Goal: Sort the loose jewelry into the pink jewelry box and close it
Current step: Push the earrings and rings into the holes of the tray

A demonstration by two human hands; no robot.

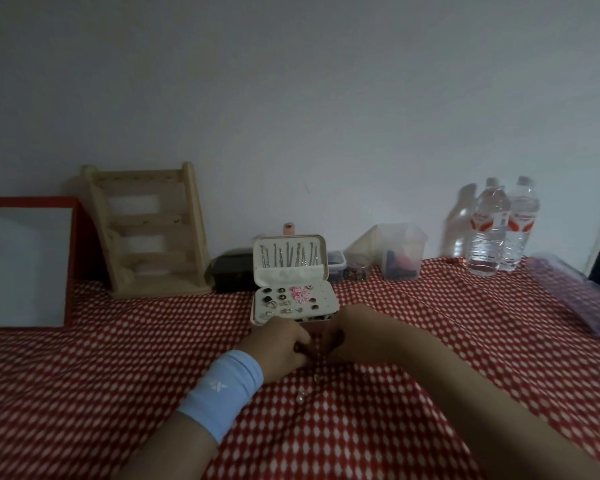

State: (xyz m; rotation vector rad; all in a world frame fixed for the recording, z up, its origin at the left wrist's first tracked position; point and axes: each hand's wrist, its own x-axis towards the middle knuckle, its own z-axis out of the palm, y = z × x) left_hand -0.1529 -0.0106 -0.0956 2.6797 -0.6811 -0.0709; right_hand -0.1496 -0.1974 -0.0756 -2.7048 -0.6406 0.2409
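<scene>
The pink jewelry box (257, 306) stands open at the middle of the cloth, its lid (289, 255) upright with several chains hanging inside. The tray holds several earrings and a pink flower piece (299, 294). Just in front of the box my left hand (280, 348) and my right hand (352, 336) meet with curled fingers, working on something small between them that I cannot make out. A pearl earring (301, 397) and a small gold piece (317, 377) lie loose on the cloth below my hands. A blue wristband (222, 389) is on my left wrist.
The red-and-white cloth (118, 368) covers the table. At the back stand a red-framed mirror (25, 261), a wooden jewelry rack (149, 233), a black box (231, 273), small plastic containers (400, 252), two water bottles (503, 226) and a purple case (582, 292).
</scene>
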